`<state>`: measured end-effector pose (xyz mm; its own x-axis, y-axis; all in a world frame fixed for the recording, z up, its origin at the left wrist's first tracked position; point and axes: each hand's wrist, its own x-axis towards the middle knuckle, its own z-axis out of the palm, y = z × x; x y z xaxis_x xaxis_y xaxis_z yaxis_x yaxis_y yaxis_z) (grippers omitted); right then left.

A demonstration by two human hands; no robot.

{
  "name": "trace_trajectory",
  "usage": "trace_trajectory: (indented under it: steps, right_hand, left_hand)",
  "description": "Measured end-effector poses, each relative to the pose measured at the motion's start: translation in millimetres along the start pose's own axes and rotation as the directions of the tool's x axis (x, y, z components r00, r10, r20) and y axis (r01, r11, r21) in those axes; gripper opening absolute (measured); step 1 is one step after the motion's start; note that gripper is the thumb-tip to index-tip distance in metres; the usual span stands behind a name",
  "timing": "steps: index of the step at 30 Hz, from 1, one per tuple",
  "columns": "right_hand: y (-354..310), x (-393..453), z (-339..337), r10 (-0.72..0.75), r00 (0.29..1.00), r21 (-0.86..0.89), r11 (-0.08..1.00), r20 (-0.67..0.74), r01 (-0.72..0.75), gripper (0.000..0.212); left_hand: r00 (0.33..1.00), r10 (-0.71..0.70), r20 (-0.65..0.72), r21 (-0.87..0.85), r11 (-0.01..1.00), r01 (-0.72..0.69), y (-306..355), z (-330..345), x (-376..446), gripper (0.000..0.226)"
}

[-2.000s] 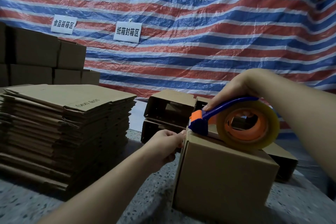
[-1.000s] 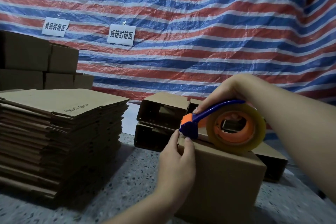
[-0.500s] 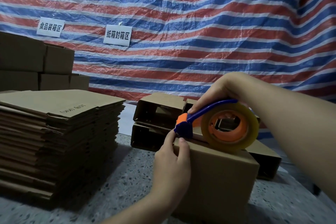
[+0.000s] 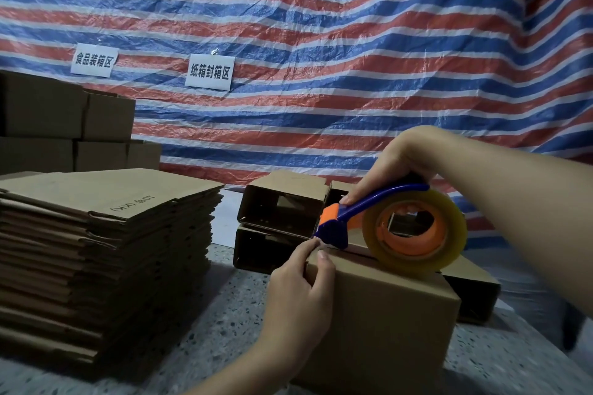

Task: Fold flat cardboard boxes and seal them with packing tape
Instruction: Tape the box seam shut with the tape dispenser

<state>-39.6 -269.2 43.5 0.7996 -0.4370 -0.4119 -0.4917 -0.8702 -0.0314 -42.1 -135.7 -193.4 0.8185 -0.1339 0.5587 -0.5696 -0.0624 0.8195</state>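
Note:
A folded brown cardboard box (image 4: 385, 324) stands on the speckled table (image 4: 224, 314) in front of me. On its top rests a blue and orange tape dispenser (image 4: 337, 224) carrying a roll of clear packing tape (image 4: 414, 234). My right hand (image 4: 398, 163) grips the dispenser's handle from above. My left hand (image 4: 298, 292) lies against the box's near left top edge, thumb and forefinger pinched at the tape end just under the dispenser's cutter. The top seam runs beneath the roll.
A tall stack of flat cardboard boxes (image 4: 106, 250) fills the left of the table. Two open-ended boxes (image 4: 282, 221) are stacked behind the one I work on, another (image 4: 471, 292) lies to its right. Closed boxes (image 4: 64, 125) stand far left against a striped tarp.
My left hand has moved from the box's far left corner to its near top edge and now pinches at the tape end. The dispenser stays on the box top.

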Motion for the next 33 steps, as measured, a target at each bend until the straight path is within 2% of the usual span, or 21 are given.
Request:
trace_trajectory:
  steps: [8, 10, 12, 15, 17, 19, 21, 26, 30, 33]
  right_hand:
    - [54.3, -10.2, -8.5, 0.093, 0.996, 0.034, 0.995, 0.016, -0.093, 0.089]
    - [52.6, -6.9, -1.5, 0.113, 0.993, -0.023, 0.993, 0.025, -0.113, 0.09]
    - [43.8, -3.2, 3.6, 0.114, 0.993, -0.092, 0.989, 0.016, -0.112, 0.08]
    - [34.7, -4.5, 7.1, 0.119, 0.993, -0.121, 0.986, -0.009, -0.119, 0.063]
    - [37.5, -3.7, 7.8, 0.112, 0.994, -0.094, 0.989, -0.014, -0.112, 0.06]
    - [40.0, -2.0, 8.6, 0.1, 0.995, -0.083, 0.991, -0.018, -0.102, 0.06]
    - [41.9, -2.0, 7.6, 0.103, 0.995, -0.083, 0.991, -0.005, -0.103, 0.059]
    - [69.6, -11.4, -5.7, 0.115, 0.993, -0.01, 0.993, 0.001, -0.115, 0.082]
    - [106.9, -17.8, -4.7, 0.202, 0.979, -0.021, 0.979, 0.021, -0.201, 0.102]
    - [116.7, -12.6, 5.3, 0.2, 0.977, -0.031, 0.98, 0.07, -0.199, 0.109]
  left_hand:
    - [0.998, 0.064, 0.003, 0.046, 0.997, -0.064, -3.4, 0.2, 1.9, 0.039]
    - [0.996, 0.084, 0.01, 0.078, 0.993, -0.084, -4.0, -0.5, 3.0, 0.037]
    - [0.992, 0.116, 0.044, 0.142, 0.983, -0.121, -2.9, -3.2, 5.9, 0.039]
    - [0.962, 0.241, 0.129, 0.268, 0.926, -0.267, 1.9, -12.2, 15.5, 0.044]
    - [0.918, 0.314, 0.243, 0.322, 0.866, -0.382, 7.8, -19.6, 24.2, 0.052]
    - [0.875, 0.311, 0.372, 0.332, 0.835, -0.438, 10.9, -24.5, 29.9, 0.047]
    - [0.861, 0.287, 0.421, 0.35, 0.824, -0.446, 10.3, -25.9, 32.5, 0.042]
    - [0.865, 0.298, 0.404, 0.406, 0.788, -0.462, 9.5, -24.7, 34.2, 0.041]
    - [0.865, 0.282, 0.414, 0.42, 0.785, -0.456, 10.8, -24.6, 32.1, 0.041]
    - [0.853, 0.284, 0.439, 0.46, 0.744, -0.484, 17.6, -25.9, 31.3, 0.041]
